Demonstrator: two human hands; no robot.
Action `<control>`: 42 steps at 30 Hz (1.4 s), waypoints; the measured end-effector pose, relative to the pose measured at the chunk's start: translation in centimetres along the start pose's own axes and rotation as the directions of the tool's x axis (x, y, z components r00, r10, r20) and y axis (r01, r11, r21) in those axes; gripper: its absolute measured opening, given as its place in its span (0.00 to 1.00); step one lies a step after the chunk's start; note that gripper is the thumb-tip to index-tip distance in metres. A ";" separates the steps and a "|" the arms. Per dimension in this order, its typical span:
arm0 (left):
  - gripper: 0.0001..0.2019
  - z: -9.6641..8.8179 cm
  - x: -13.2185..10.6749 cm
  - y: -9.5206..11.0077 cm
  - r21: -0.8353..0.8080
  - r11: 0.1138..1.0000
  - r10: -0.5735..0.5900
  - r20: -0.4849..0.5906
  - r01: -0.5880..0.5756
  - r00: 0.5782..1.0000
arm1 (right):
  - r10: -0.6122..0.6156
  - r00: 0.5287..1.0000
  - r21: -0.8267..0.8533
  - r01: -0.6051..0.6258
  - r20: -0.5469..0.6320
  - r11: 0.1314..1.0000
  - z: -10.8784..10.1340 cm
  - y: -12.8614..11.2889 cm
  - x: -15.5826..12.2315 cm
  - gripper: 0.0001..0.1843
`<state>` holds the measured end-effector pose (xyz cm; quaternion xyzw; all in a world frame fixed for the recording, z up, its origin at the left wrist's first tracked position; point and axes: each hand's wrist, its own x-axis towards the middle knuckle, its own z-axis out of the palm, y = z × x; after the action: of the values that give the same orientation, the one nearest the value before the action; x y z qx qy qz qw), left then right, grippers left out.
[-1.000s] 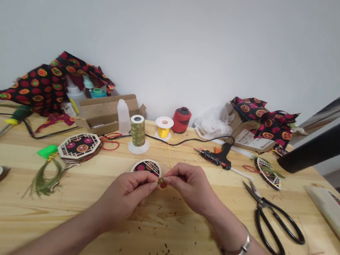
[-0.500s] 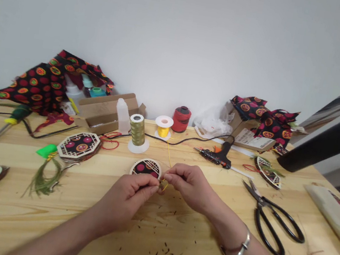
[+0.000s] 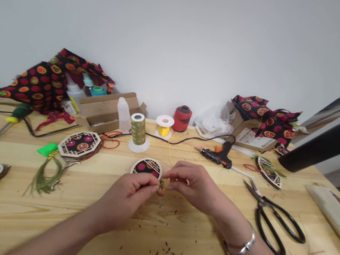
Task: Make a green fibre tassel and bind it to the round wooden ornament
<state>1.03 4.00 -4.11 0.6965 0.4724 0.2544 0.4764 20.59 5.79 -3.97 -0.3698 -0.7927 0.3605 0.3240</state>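
Pinched between the fingertips of my left hand (image 3: 137,194) is a small bundle of green thread (image 3: 162,184), mostly hidden by the fingers. My right hand (image 3: 193,185), closed at its fingertips, grips a yellow cord (image 3: 170,153) right beside that bundle. The cord runs back to a small white spool (image 3: 165,121) wound with yellow. Just behind my left fingers lies a round ornament (image 3: 147,167) with a pale lattice rim and dark patterned fabric. Further left, an octagonal ornament (image 3: 79,146) lies near a green tassel (image 3: 46,178).
Black-handled scissors (image 3: 274,223) lie at the right, near a glue gun (image 3: 219,155) with its cable. Along the back stand a green thread spool (image 3: 138,130), a red spool (image 3: 182,119), a plastic bottle (image 3: 123,115) and a cardboard box (image 3: 110,111). A screwdriver (image 3: 7,124) lies left.
My right hand has shifted slightly right and turned, its fingers now curled over the yellow cord. The left hand keeps its pinch in nearly the same place.
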 end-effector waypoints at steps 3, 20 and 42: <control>0.11 0.1 0.0 -0.1 -0.026 0.999 -0.035 0.015 0.035 0.999 | -0.035 0.999 -0.028 0.034 -0.005 0.999 0.1 0.1 0.0 0.09; 0.13 0.1 -0.1 -0.5 -0.135 0.985 -0.107 0.042 0.111 0.993 | -0.047 0.998 -0.059 0.044 -0.050 0.997 0.3 0.3 0.1 0.06; 0.10 0.1 0.4 -0.9 -0.282 0.951 -0.151 -0.055 0.129 0.987 | -0.117 0.993 -0.316 0.118 0.021 0.941 0.0 0.1 -0.1 0.10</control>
<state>0.88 4.37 -4.96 0.5774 0.4982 0.3100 0.5677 20.68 5.80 -4.08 -0.3688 -0.8612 0.2087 0.2807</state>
